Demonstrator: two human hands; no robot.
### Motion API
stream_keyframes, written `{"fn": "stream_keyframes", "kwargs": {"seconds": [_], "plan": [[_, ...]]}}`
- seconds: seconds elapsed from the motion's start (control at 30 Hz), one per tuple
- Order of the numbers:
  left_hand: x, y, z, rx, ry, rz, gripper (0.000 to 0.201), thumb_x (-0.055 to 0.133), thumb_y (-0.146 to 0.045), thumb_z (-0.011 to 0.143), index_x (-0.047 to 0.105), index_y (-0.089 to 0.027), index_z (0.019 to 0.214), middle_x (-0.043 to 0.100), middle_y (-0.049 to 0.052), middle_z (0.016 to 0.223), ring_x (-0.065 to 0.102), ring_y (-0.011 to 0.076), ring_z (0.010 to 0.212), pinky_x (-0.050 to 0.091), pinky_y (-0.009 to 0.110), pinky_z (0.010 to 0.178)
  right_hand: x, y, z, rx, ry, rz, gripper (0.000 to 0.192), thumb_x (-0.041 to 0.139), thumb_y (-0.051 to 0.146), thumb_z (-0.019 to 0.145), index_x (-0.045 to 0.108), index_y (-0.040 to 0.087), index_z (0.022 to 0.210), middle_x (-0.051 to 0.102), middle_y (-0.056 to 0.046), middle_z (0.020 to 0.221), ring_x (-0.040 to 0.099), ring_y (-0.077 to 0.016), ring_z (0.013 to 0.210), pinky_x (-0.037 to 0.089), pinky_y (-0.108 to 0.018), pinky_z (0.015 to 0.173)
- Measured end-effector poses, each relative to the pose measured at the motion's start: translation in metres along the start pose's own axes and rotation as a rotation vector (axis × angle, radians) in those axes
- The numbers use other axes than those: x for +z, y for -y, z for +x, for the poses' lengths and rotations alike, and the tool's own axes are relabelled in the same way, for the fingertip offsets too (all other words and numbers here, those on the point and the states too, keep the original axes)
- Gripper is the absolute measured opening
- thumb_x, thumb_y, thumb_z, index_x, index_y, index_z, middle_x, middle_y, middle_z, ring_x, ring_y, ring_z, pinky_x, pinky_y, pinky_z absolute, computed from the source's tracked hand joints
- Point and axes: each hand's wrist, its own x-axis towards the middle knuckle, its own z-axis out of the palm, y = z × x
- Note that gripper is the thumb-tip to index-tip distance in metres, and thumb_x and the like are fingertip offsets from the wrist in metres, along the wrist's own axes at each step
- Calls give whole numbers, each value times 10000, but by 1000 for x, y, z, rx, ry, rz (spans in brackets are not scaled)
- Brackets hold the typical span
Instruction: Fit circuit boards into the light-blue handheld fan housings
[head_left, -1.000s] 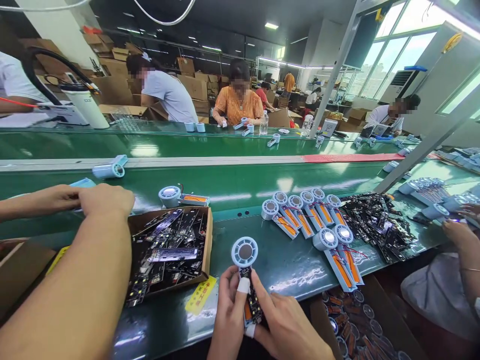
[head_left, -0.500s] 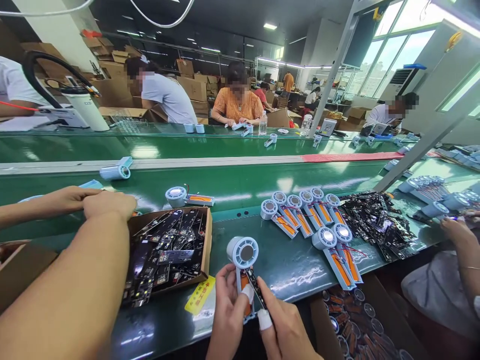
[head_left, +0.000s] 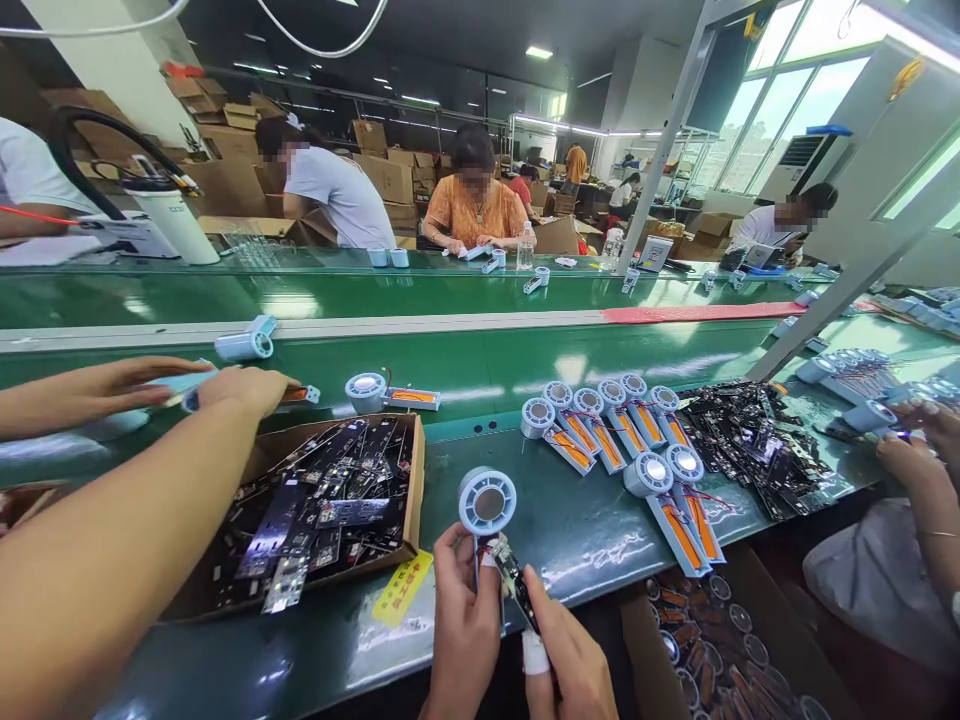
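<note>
My left hand (head_left: 466, 625) is closed round the handle of a light-blue handheld fan housing (head_left: 487, 503), its round head tilted up toward me. Between the thumb and fingers of my right hand (head_left: 566, 650) is a narrow black circuit board (head_left: 514, 580), slanted over the housing's handle. The board's upper end is at the handle just below the round head; whether it sits inside I cannot tell. White wrapping covers a fingertip of each hand. Left of my hands stands a cardboard box of black circuit boards (head_left: 330, 510), with a yellow label (head_left: 403, 588) on the table beside it.
A co-worker's arms (head_left: 142, 480) reach across from the left, holding a fan housing. Several fan housings with orange inserts (head_left: 615, 420) lie to the right, beside a pile of circuit boards (head_left: 757, 445). One housing (head_left: 367, 393) lies on the green belt (head_left: 495, 365). Another co-worker's hand (head_left: 911, 450) is far right.
The circuit board in my right hand has turned to show more of its face, and the fan housing has tilted slightly. At left, the co-worker's hands have moved apart, showing a housing.
</note>
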Motion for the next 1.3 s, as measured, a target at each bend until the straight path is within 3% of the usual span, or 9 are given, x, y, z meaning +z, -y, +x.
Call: {"fn": "stream_keyframes", "kwargs": {"seconds": [0.13,0.27,0.4,0.5,0.6,0.73,0.87,1.1,1.3], "plan": [[4,0,-2,14,-25,24,467,639,-511,763,457,-232,1091,713,69,980,669,193,798,522,309,719,4,-1,-5,8,-33,-15,564,352,169,1037,303,235,1595,674,-129,1301,696,-269,1129,603,-362,911],[7,0,-4,-3,19,-17,439,657,-485,774,458,-240,1078,690,10,863,523,118,527,452,258,526,2,-5,-7,63,-59,-69,551,379,153,1029,362,248,1571,665,-127,1308,686,-271,1146,601,-356,909],[2,-1,-4,-89,58,-133,494,698,-482,766,489,-239,1141,705,37,1043,630,145,702,516,279,679,1,-8,-6,58,-84,-92,546,371,158,1030,367,247,1569,685,-137,1226,704,-256,1071,610,-345,859],[-4,-4,-3,-190,61,-196,523,700,-539,751,527,-241,1145,700,30,1064,668,184,811,525,287,712,1,-8,-5,15,-80,-106,570,380,146,1022,332,225,1584,702,-138,1069,716,-232,921,615,-323,777],[-5,-9,-2,-237,47,-217,494,699,-548,752,549,-253,1118,695,11,1029,665,171,787,504,255,654,2,-7,-6,-48,-74,-182,599,391,133,1009,299,205,1596,690,-135,979,704,-225,836,613,-324,722],[-3,-17,-1,-278,45,-218,460,718,-502,713,566,-241,1060,690,4,948,648,154,734,490,240,618,2,-6,-8,-118,-86,-345,637,408,151,997,251,227,1610,697,-147,1036,711,-273,920,623,-387,754],[-1,-25,0,-314,52,-189,468,721,-474,661,563,-238,1033,688,-3,904,649,163,728,491,248,603,-2,-6,-3,-170,-64,-387,645,389,163,1000,212,202,1619,694,-131,966,703,-260,866,623,-379,738],[-5,-12,1,-217,63,-315,514,675,-607,736,516,-246,1066,702,22,989,669,214,911,518,302,740,-6,-12,14,-245,34,-317,631,389,190,1007,220,139,1613,668,-110,859,663,-205,687,602,-293,603],[-2,5,-4,-88,3,-178,543,619,-639,828,463,-261,1185,650,53,1206,613,216,1112,454,324,929,10,-14,9,-140,65,-194,636,363,228,1038,137,151,1628,724,-167,1068,735,-243,869,629,-323,735]]}}
